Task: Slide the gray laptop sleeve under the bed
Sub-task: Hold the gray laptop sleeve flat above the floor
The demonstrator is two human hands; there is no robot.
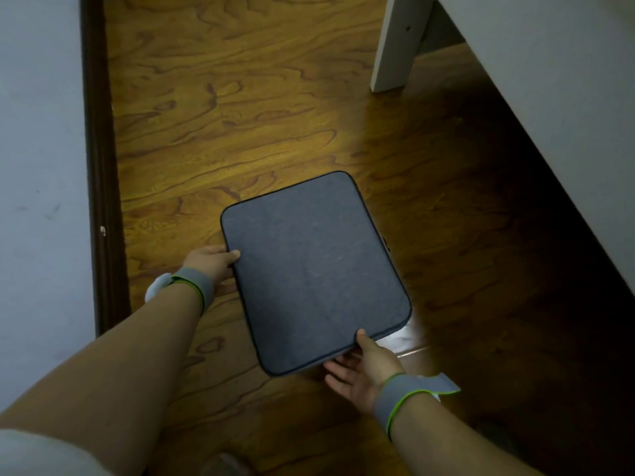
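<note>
The gray laptop sleeve [314, 269] is a flat dark gray rectangle with rounded corners, held level just above the wooden floor in the middle of the view. My left hand [213, 264] grips its left edge, thumb on top. My right hand [360, 365] grips its near right corner, thumb on top and fingers underneath. The white bed [556, 108] runs along the right side, with a white leg [395, 46] at the top and a dark gap beneath its frame. The sleeve lies left of that gap, apart from the bed.
A pale wall [37, 166] with a dark brown baseboard [103, 187] bounds the left side. Brown wood-grain floor [240, 97] stretches ahead between wall and bed. Both wrists wear gray bands with green edging.
</note>
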